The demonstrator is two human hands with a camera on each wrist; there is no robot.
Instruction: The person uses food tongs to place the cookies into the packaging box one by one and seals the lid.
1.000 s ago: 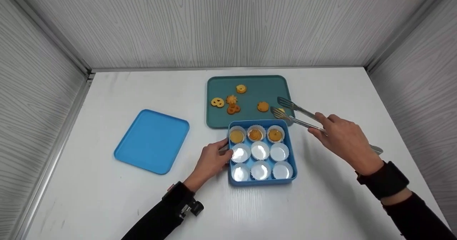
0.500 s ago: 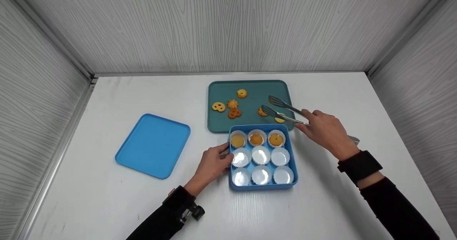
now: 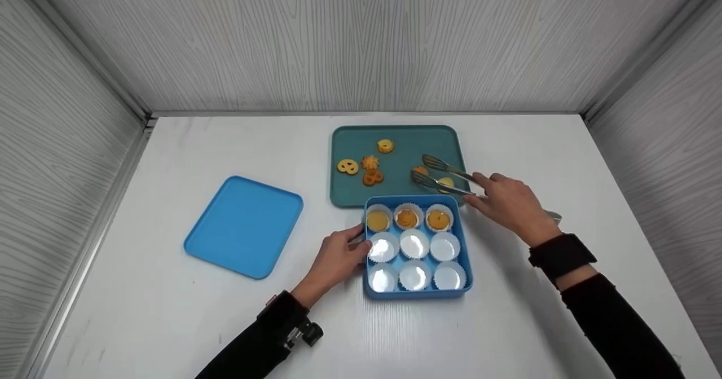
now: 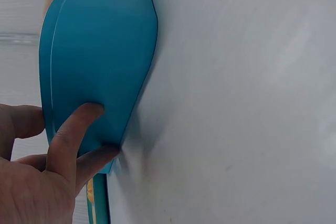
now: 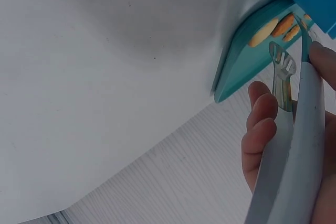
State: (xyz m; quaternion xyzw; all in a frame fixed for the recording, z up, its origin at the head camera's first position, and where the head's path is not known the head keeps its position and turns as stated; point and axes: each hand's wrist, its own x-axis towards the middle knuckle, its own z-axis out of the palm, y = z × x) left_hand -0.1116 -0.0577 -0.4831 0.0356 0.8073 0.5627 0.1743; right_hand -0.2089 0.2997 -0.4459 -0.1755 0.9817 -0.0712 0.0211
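Note:
My left hand [image 3: 338, 258] holds the left wall of a blue box [image 3: 417, 295]. Its thumb is at the rim, with fingertips against the outer side in the left wrist view. Inside stand rows of white paper cups [image 3: 414, 245]; the back row's three contain cookies. My right hand [image 3: 510, 204] grips metal tongs [image 3: 435, 163], also visible in the right wrist view. Their spread, slotted ends are over the green tray [image 3: 341, 194], around a round brown cookie [image 3: 420, 170], partly hidden. Whether they touch it I cannot tell. A pale cookie [image 3: 447, 183] lies under the lower tong arm.
Further left on the tray are a ring-shaped cookie [image 3: 385, 146], a pale pretzel cookie [image 3: 348, 167], a star-shaped cookie [image 3: 370, 162] and a brown pretzel cookie [image 3: 373, 177]. A blue tray [image 3: 243, 227] lies on the left of the white table [image 3: 141, 311]. Panels enclose three sides.
My right hand has moved left with the tongs, bringing their ends from near the pale cookie to the round brown one. The left hand stays on the box.

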